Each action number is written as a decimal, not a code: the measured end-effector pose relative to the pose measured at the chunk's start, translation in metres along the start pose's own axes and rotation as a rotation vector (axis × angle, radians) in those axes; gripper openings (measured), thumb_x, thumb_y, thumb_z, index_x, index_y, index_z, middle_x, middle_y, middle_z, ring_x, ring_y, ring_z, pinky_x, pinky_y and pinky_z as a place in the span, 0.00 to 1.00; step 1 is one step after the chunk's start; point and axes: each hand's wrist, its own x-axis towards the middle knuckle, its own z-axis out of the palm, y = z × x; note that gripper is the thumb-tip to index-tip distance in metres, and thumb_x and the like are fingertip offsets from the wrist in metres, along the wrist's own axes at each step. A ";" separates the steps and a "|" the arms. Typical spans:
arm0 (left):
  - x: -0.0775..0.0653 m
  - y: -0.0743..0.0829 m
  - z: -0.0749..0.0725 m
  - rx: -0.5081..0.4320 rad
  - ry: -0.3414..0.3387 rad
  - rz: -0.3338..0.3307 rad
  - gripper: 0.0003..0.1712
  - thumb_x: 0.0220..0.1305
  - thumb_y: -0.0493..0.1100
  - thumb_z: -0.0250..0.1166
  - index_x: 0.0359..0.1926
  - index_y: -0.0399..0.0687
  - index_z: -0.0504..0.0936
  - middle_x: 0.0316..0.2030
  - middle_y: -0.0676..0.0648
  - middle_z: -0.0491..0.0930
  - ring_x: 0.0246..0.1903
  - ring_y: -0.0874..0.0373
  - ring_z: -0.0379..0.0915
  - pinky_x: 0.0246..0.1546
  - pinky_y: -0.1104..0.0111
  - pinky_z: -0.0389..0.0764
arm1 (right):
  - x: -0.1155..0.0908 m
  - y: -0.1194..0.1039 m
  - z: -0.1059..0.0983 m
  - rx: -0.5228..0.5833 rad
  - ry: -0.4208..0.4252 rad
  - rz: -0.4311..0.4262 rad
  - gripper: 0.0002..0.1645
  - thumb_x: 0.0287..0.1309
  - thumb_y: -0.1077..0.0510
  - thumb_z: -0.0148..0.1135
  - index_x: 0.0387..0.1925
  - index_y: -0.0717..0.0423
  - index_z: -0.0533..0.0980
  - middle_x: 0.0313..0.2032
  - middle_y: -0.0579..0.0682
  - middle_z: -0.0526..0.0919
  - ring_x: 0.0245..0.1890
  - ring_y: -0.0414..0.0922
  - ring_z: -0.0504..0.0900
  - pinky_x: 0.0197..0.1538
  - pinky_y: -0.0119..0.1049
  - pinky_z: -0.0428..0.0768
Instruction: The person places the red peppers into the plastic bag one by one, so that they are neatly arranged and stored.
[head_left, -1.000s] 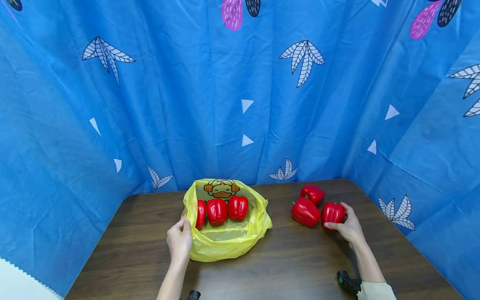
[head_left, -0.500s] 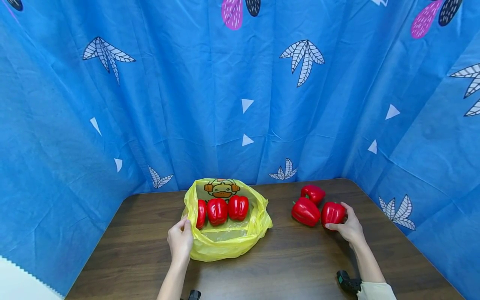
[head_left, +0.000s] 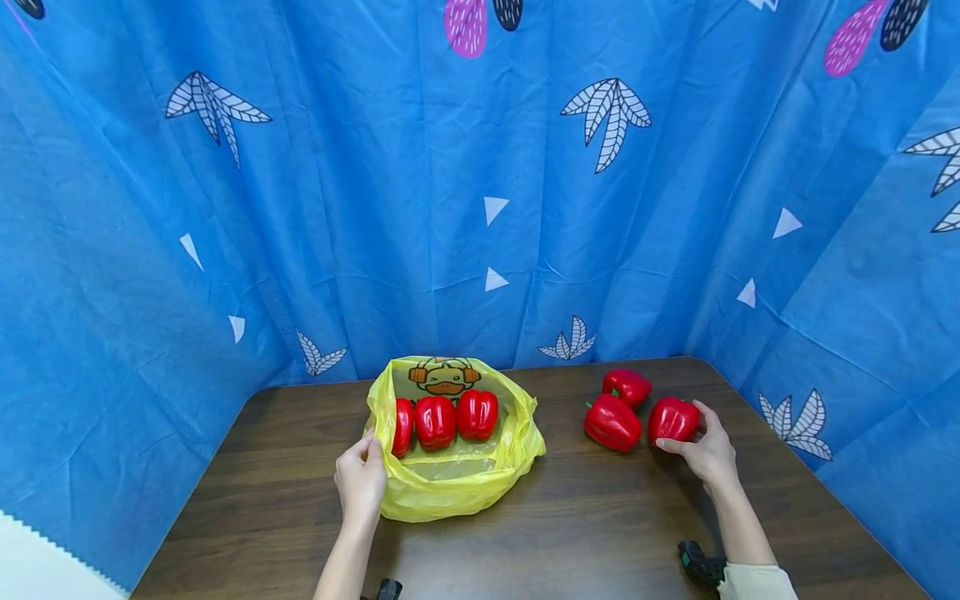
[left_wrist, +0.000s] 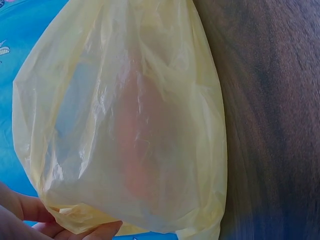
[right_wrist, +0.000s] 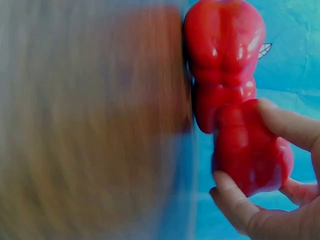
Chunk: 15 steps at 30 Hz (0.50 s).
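My left hand (head_left: 361,482) pinches the left rim of a yellow plastic bag (head_left: 450,497), whose mouth gapes towards me. Inside it, three red bell peppers (head_left: 435,423) lie side by side, the leftmost partly hidden by the rim. In the left wrist view one shows as a red blur through the bag's thin wall (left_wrist: 200,115). On the right, my right hand (head_left: 708,450) holds another red bell pepper (head_left: 674,419) between thumb and fingers. Just left of that one, two further bell peppers (head_left: 612,423) rest against each other on the table.
The brown wooden table (head_left: 555,542) ends at the back and right against a blue curtain (head_left: 450,208) with printed leaves. A duck face (head_left: 444,379) is printed on the bag's back wall. Black wrist devices (head_left: 699,562) sit near both forearms.
My right hand has shifted slightly right and up with its bell pepper, widening the gap to the pepper beside it. The left hand and the bag have stayed in place.
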 end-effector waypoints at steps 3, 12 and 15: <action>0.000 0.001 -0.002 0.003 -0.003 -0.008 0.21 0.72 0.36 0.50 0.61 0.29 0.73 0.63 0.34 0.70 0.69 0.37 0.59 0.70 0.46 0.59 | -0.006 -0.014 -0.003 0.028 0.062 -0.018 0.63 0.52 0.59 0.72 0.77 0.58 0.40 0.70 0.72 0.55 0.64 0.70 0.59 0.58 0.64 0.74; 0.000 0.002 -0.002 0.003 0.007 0.000 0.21 0.71 0.35 0.50 0.60 0.28 0.74 0.62 0.35 0.71 0.68 0.37 0.59 0.70 0.45 0.58 | -0.037 -0.082 0.029 0.123 0.032 -0.202 0.61 0.50 0.60 0.74 0.77 0.51 0.45 0.69 0.66 0.61 0.64 0.66 0.66 0.58 0.61 0.76; -0.001 0.002 -0.002 0.001 0.004 -0.004 0.21 0.72 0.36 0.50 0.60 0.29 0.74 0.63 0.34 0.71 0.68 0.37 0.59 0.69 0.45 0.59 | -0.045 -0.103 0.051 0.157 -0.042 -0.234 0.60 0.49 0.60 0.75 0.76 0.50 0.47 0.69 0.65 0.61 0.65 0.65 0.66 0.58 0.60 0.76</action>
